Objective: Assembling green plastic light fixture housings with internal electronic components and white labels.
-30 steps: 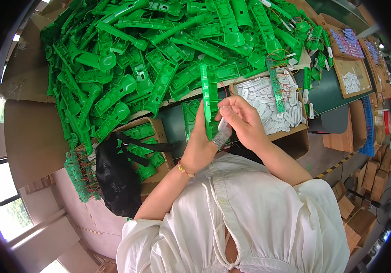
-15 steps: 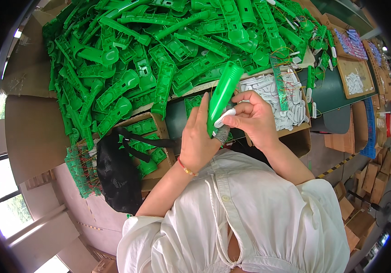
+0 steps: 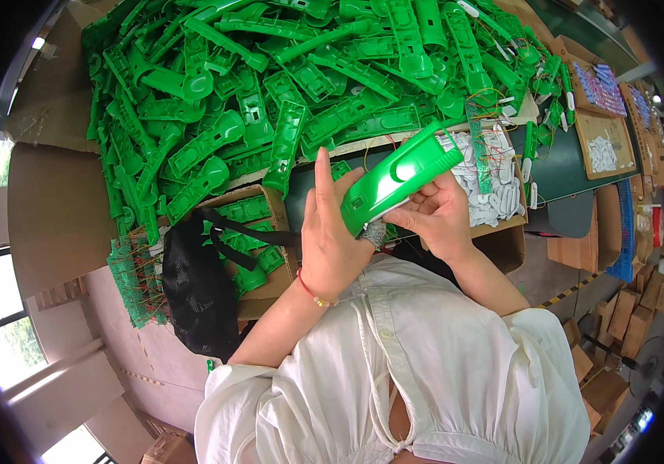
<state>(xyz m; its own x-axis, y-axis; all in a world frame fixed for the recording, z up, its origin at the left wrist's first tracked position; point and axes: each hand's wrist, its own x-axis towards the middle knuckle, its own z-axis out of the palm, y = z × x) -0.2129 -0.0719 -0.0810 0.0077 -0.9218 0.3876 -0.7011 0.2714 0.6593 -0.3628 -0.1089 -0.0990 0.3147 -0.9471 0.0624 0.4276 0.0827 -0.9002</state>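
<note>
A green plastic housing point(image 3: 405, 174), smooth side up with an oval opening, slants up to the right between my hands. My left hand point(image 3: 328, 236) grips its lower end against the thumb, the forefinger stretched upward; a grey wrap point(image 3: 374, 234) covers that thumb. Beneath the housing, my right hand point(image 3: 446, 220) has its fingers curled and its thumb at the lower edge. A thin strip of a white plastic piece point(image 3: 388, 209) shows there by the right thumb; most of it is hidden, along with some right fingertips.
A large heap of green housings point(image 3: 262, 100) covers the table beyond my hands. White pieces fill a box point(image 3: 494, 224) at the right. An open carton point(image 3: 276, 209) of green parts and a black bag point(image 3: 200, 286) are at the left. Wired green circuit boards point(image 3: 134, 282) hang beside the bag.
The housing has turned from nearly upright to slanting right, with its smooth outer side now facing up. The white piece has gone mostly out of sight beneath it.
</note>
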